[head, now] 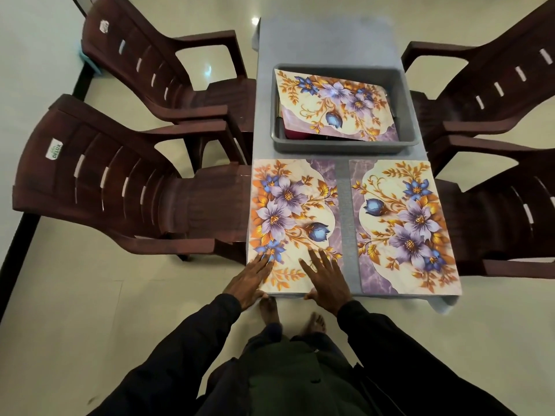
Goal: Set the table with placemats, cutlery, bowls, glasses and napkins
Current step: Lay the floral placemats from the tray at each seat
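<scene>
Table: long, grey cloth, running away from us; we stand at its near end.
Chairs: four brown plastic ones, two along each long side.
Tub: grey, mid-table, just beyond the two laid mats. Dark items sit under its mat, too hidden for us to name.
Left mat: flat on the near left corner, long axis along the table, near edge at the table edge.
Right mat: beside it, same lie, a strip of cloth between them.
Mat in the tub: rests tilted on the tub's contents, long axis across the table, a little askew.
Left hand: flat, fingers straight, pressing the left mat's near left corner; holds nothing.
Right hand: flat likewise, fingers spread on the same mat's near edge; holds nothing.
Step (our reading): squaring the left mat; two places laid, the far pair not yet.
Key relation: the mat in the tub lies straight ahead of both hands, past the laid mats. The right hand is nearer the tub's middle. We judge it needs a quarter-turn to match the laid pair.
</scene>
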The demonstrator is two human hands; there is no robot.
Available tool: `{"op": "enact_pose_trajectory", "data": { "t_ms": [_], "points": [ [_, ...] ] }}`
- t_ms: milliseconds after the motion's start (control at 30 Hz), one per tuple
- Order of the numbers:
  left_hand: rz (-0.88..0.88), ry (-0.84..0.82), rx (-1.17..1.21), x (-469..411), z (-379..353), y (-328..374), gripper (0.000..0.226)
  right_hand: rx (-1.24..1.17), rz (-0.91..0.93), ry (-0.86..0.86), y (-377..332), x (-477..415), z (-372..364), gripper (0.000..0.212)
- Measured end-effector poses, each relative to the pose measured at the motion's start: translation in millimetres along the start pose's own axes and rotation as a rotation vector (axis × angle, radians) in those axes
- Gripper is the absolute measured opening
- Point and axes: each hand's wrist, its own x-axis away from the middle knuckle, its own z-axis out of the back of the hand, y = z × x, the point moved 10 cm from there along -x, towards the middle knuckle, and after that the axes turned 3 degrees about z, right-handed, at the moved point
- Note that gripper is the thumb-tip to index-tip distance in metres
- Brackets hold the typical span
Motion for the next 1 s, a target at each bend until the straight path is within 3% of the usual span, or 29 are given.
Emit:
{"op": "enact_pose_trajectory", "data": {
  "t_ms": [200,467,600,700,867,1000],
  "points": [
    [0.003,0.026,0.005,1,-7,-4,0.103,-0.001,0.006,0.003,-1,-1,5,0.117],
    [-0.006,0.052,0.017,0,9,2,0.094,-0.090,0.091,0.093,-3,1,22,0.119],
    [0.000,0.193,0.120,-12,57,14,0.064,-0.213,0.047,0.217,15,4,58,0.081],
    [0.088,0.230,0.247,-34,96,13,0.066,-0.289,-0.015,0.367,38,0,105,0.043],
    [0.193,0.389,0.433,-89,170,5,0.045,-0.436,-0.221,0.523,114,-30,164,0.025],
    [0.306,0.540,0.645,-147,232,-7,0.028,-0.511,-0.252,0.654,165,-63,235,0.022]
  ]
}}
